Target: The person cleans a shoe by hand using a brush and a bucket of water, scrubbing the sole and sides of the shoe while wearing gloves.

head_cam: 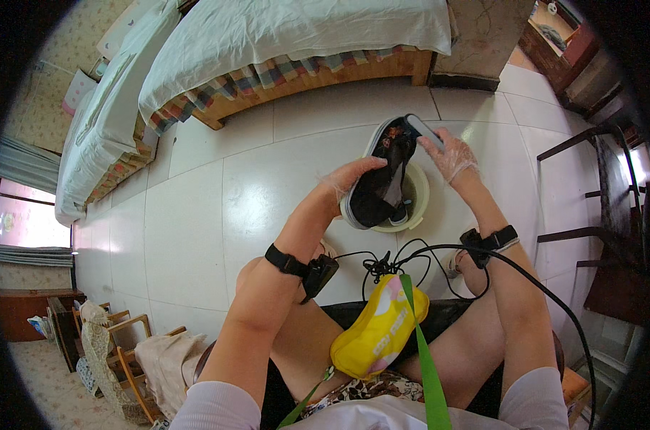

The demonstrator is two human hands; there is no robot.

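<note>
My left hand [352,177], in a clear plastic glove, grips a black shoe with a white sole edge [376,188] by its side, thumb over the upper. The shoe is tilted above a pale round bucket [423,193] on the floor. In my right hand [451,156], also in a clear glove, is a grey-handled brush [425,131]; its head is at one end of the shoe, and its bristles are hidden. Inside the bucket, partly covered by the shoe, a dark and white item, perhaps another shoe [399,216], shows in liquid.
Black cables [381,266] and a yellow pouch [379,333] hang between my arms and knees. A black-framed chair [607,188] stands at right. Beds with white covers [303,32] stand beyond the tiled floor [185,215]; wooden chairs [126,344] are at lower left.
</note>
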